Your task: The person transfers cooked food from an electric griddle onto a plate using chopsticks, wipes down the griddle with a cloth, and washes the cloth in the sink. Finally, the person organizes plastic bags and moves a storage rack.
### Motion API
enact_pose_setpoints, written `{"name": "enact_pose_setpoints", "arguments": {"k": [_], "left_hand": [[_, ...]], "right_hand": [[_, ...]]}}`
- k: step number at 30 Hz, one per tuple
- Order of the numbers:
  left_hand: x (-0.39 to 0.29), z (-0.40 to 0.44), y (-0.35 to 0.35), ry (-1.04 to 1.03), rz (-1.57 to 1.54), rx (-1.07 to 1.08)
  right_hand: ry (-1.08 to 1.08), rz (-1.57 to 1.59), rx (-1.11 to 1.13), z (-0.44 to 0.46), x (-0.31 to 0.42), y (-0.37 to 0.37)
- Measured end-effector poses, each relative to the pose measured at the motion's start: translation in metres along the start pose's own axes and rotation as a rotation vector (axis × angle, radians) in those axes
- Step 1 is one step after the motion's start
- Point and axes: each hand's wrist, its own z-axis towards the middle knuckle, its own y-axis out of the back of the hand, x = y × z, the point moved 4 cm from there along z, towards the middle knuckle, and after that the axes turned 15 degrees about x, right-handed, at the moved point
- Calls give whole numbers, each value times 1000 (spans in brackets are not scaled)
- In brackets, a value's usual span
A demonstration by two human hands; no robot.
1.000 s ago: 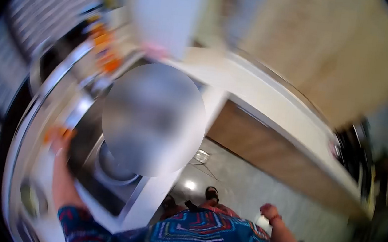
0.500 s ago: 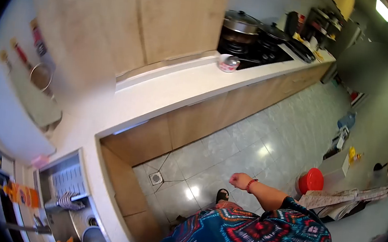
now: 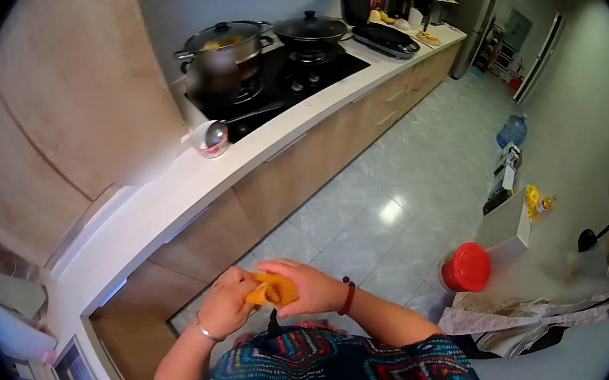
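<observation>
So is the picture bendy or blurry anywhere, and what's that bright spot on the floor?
Head view: the bright spot on the floor looks like light glaring off shiny tiles; the counter curves and the corners go black, likely from a very wide lens; a smudgy blur covers the lower part of the pot; the orange item looks clearer.

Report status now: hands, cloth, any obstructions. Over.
Left hand and right hand both gripping orange cloth. Cloth bunched, held before the torso. Red-lidded bucket on floor to the right, clear of both hands.
</observation>
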Motion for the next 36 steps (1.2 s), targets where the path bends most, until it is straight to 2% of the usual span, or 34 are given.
{"name": "enact_pose_setpoints", "arguments": {"k": [1,2,4,5,8,10,11,12,16,20,22,23,25,26,28,29,31,32,33,34,35,36], "left_hand": [[-9,23,-5,-74,-36,45],[-17,44,-8,-86,-42,55],[-19,85,-15,36,-186,104],[-18,102,-19,23,-188,118],[-16,154,-29,-66,-96,122],[-19,193,-28,-222,-126,169],[-15,213,-29,-236,-133,174],[-9,236,-31,-251,-212,228],[-11,328,-15,-350,-380,370],[-23,416,-18,-482,-425,456],[-32,459,-27,-487,-613,661],[-40,478,-25,-488,-608,670],[-62,513,-27,-491,-657,823],[-70,533,-32,-495,-653,826],[-86,565,-49,-650,-331,847],[-88,583,-60,-645,-335,848],[-98,619,-74,-825,-22,517],[-104,638,-81,-812,-25,508],[-108,660,-81,-679,-4,411],[-113,680,-81,-544,16,322],[-123,694,-82,-529,13,317],[-129,710,-80,-387,-60,305]], "right_hand": [[29,7,14,-9,-7,4],[-105,449,-57,-21,-13,8],[-185,475,-118,-42,-41,23],[-254,505,-167,-51,-54,31],[-311,493,-301,-68,-78,65],[-354,435,-367,-77,-91,94],[-303,585,-429,-79,-96,111],[-246,731,-490,-80,-103,129],[-351,626,-518,-95,-141,199],[-329,625,-739,-114,-150,266],[-358,731,-917,-132,-155,290],[-355,734,-927,-145,-160,302],[-729,-105,-772,-175,-163,334],[-730,-305,-796,-185,-162,352],[-687,-426,-817,-204,-166,385],[-643,-543,-829,-213,-168,400],[-643,-480,-818,-234,-185,429],[-681,-211,-780,-244,-198,446],[-714,55,-731,-252,-210,463],[-713,0,-612,-258,-216,485],[-708,4,-597,-263,-223,502],[-550,192,-588,-264,-233,518]]}}
